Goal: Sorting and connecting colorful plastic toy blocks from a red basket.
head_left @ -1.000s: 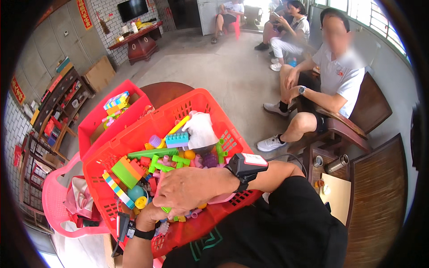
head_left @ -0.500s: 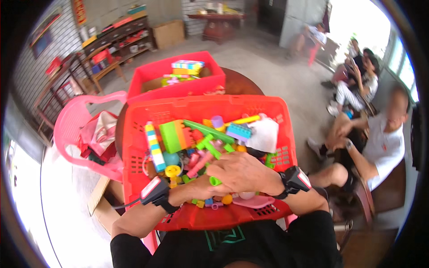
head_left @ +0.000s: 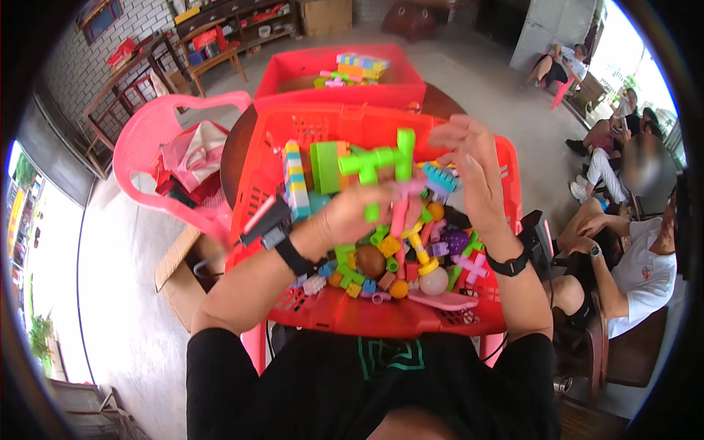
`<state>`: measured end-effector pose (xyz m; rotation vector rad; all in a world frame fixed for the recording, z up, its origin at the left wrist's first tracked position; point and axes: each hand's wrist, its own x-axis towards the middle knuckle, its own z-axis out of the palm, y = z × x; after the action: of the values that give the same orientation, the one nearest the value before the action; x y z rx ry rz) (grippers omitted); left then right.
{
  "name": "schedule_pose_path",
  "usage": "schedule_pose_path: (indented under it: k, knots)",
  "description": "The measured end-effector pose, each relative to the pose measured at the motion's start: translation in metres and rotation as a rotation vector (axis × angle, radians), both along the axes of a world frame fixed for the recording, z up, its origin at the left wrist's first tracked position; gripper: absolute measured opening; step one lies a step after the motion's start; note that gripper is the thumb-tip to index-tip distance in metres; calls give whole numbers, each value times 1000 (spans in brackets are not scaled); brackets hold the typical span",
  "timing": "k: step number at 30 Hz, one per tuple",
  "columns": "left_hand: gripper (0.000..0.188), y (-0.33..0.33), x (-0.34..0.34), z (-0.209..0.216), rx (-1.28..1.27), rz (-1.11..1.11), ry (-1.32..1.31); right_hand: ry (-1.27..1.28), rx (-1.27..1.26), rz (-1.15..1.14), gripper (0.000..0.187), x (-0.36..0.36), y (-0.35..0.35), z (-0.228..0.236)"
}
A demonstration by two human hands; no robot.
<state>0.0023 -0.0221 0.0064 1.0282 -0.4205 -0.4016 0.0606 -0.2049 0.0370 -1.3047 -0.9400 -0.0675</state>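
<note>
My left hand (head_left: 345, 216) is closed round a cluster of joined toy pipes, held above a red plastic basket (head_left: 308, 317). Bright green pipes (head_left: 378, 159) stick up from the cluster, and a pink pipe (head_left: 400, 216) hangs below. To its right my right hand (head_left: 477, 172) is raised with fingers apart, nothing in it. Under both hands lie a brown ball (head_left: 369, 259), a white ball (head_left: 433, 281), a purple ball (head_left: 455, 241) and a yellow pipe piece (head_left: 424, 257). A striped block stack (head_left: 295, 183) leans at the basket's left side.
Behind the basket, a red box (head_left: 293, 97) holds more blocks on a round brown table (head_left: 240, 143). A pink chair (head_left: 128, 158) with cloth bags stands left, above an open cardboard box (head_left: 176, 271). One person (head_left: 638, 271) sits close on the right; others sit farther back.
My hands were together low over the blocks. They have come apart and risen; the left lifts the pipe cluster, the right has moved away to the right. The view has shifted too.
</note>
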Motion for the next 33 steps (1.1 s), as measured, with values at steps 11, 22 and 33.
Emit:
schedule_pose_path:
  k: [11, 22, 33]
  knots:
    - [66, 13, 4, 2, 66, 257, -22, 433, -381, 231, 34, -21, 17, -39]
    - [58, 21, 5, -2, -309, 372, 139, 227, -349, 26, 15, -8, 0, -30]
    - [23, 21, 4, 3, 410, 465, -178, 470, -270, 148, 22, -8, -3, -23]
